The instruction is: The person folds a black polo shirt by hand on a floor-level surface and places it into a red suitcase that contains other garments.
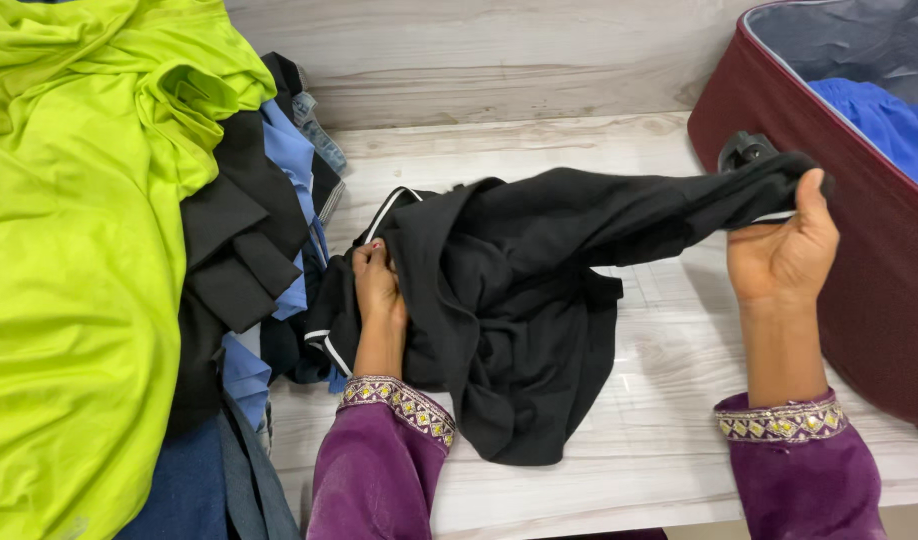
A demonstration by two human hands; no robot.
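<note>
A black garment (519, 300) with thin white trim lies stretched across the pale wooden surface (659, 420). My left hand (377, 290) grips its bunched left part near the pile of clothes. Raised to the right, my right hand (784, 250) pinches the other end of the garment, holding it off the surface next to the suitcase. Both wrists show purple sleeves with embroidered cuffs.
A pile of clothes sits at the left: a large lime-green garment (69, 270), black pieces (239, 240), blue fabric (289, 150) and denim. A maroon open suitcase (879, 280) with grey lining stands at the right, holding a blue garment (894, 125). A wooden wall runs behind.
</note>
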